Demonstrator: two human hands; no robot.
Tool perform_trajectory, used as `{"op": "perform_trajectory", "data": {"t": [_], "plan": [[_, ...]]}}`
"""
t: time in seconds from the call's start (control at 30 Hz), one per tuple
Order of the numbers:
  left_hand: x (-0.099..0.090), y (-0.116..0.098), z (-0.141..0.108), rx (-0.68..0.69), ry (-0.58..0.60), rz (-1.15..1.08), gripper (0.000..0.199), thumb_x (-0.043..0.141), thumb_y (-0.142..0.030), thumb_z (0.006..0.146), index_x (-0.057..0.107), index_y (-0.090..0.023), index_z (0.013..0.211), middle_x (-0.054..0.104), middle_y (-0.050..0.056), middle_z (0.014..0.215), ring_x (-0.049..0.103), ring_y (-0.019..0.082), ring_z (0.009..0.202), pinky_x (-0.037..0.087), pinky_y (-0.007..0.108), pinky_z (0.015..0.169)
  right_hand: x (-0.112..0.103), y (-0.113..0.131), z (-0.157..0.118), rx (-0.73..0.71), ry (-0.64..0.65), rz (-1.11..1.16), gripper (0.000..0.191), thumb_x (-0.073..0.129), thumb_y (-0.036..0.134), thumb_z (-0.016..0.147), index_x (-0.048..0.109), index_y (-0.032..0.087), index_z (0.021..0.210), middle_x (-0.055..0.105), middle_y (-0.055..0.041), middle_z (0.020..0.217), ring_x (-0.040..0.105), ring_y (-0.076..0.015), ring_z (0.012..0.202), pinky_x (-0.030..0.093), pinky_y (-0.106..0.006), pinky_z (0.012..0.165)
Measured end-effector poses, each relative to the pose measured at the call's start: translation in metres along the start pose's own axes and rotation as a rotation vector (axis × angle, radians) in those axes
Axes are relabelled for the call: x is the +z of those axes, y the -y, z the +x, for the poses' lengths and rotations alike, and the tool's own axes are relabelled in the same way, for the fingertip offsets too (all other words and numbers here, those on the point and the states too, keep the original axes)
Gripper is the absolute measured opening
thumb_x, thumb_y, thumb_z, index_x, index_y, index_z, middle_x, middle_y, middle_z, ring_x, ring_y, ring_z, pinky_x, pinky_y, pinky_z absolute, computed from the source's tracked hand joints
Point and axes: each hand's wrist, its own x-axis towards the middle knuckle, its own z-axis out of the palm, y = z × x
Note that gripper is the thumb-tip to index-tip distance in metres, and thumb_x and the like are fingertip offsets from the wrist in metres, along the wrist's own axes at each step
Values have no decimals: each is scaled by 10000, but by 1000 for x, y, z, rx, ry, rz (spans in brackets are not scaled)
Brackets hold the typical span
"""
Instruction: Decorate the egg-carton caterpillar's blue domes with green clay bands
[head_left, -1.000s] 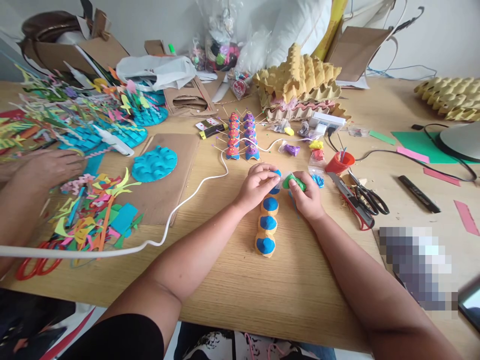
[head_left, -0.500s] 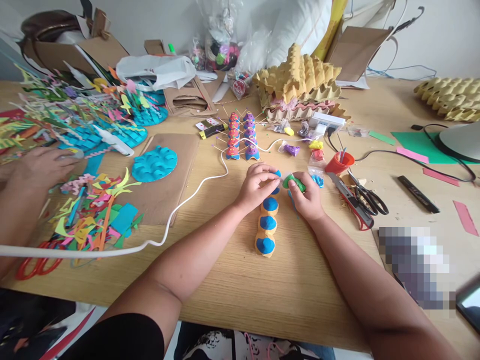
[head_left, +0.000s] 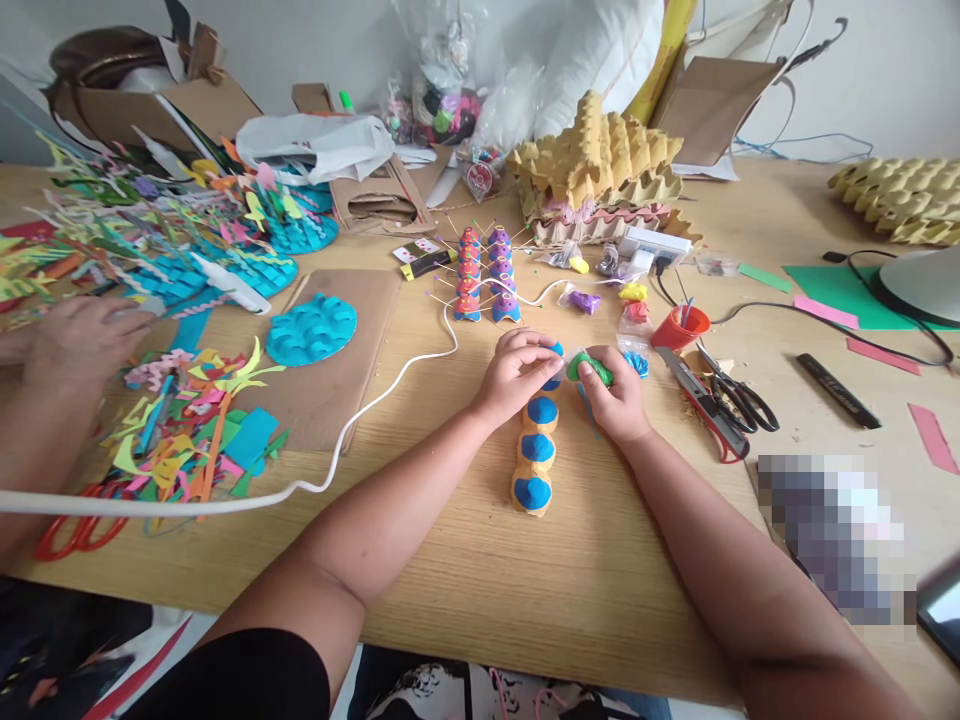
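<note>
My right hand [head_left: 619, 395] is closed around a small clear bag of green modelling clay [head_left: 592, 368]. Thumb and fingers of my left hand [head_left: 517, 375] pinch together at the bag's clear end, with the fingertips partly hidden. Under and in front of my left hand lies an egg-carton strip [head_left: 536, 450], orange-yellow with blue caps on its bumps. Its far end is covered in part by my fingers. Farther back stand two decorated strips, one red and blue [head_left: 468, 275], one purple and blue [head_left: 501, 275], with thin pin-like sticks out of their sides.
A white cable [head_left: 390, 390] crosses the table on the left. To the right lie a red cutter [head_left: 701, 405], black scissors [head_left: 739, 395] and a red cup [head_left: 679, 325]. Egg trays [head_left: 600, 165] are stacked behind. Another person's hand [head_left: 75, 335] is among paper scraps at far left.
My hands keep almost the same pose at the bag of green clay. The other person's hand at far left shifts slightly. The whole view moves a little.
</note>
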Motion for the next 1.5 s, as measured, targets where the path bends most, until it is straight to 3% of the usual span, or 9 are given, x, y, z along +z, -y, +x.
{"op": "perform_trajectory", "data": {"t": [0.43,0.77,0.97,1.07,1.2,1.3,1.5], "plan": [[1,1,0,-23,35,-34,238,711,-465,999,814,-260,934,781,85,1261,626,263,1365,434,499,1278,0,1,1,54,10,85,520,615,758,962,645,243,897,627,-4,760,540,-166,687,509,-324,670],[0,-3,0,137,-7,98,135,746,-391,964,813,-278,933,798,65,1139,644,261,1285,426,515,1289,-1,-1,-1,-43,9,-28,425,586,653,1022,656,241,946,701,-34,811,611,-187,717,503,-357,692],[-1,-8,1,149,-37,202,152,700,-344,990,769,-277,872,799,56,1077,648,265,1250,430,528,1285,3,-4,-1,-59,-20,-116,279,651,520,1014,653,270,1138,738,-50,925,664,-221,826,525,-416,801],[0,-7,0,192,-106,207,157,684,-324,1008,742,-267,874,787,49,1040,666,244,1179,467,501,1251,7,-7,1,-53,-121,-114,397,788,469,927,603,272,1218,715,-58,1033,671,-233,917,556,-431,855],[2,-4,0,254,-153,248,157,669,-308,1027,703,-254,884,769,29,1012,676,216,1127,507,476,1208,6,-9,2,-165,-264,-207,321,843,386,889,549,272,947,693,-66,1075,679,-249,1010,571,-449,890],[4,-2,-1,309,-196,269,128,680,-292,1030,707,-249,912,756,23,1013,677,202,1107,527,456,1171,4,-9,1,-245,-218,-318,348,770,353,956,502,253,758,727,-93,1173,706,-262,1072,579,-481,930],[5,-3,-2,387,-224,297,78,728,-268,999,735,-255,923,737,34,1032,641,214,1156,532,456,1171,5,-8,-1,-320,-163,-389,340,741,363,980,612,227,698,722,-113,1399,688,-344,1298,553,-570,1062]]}}
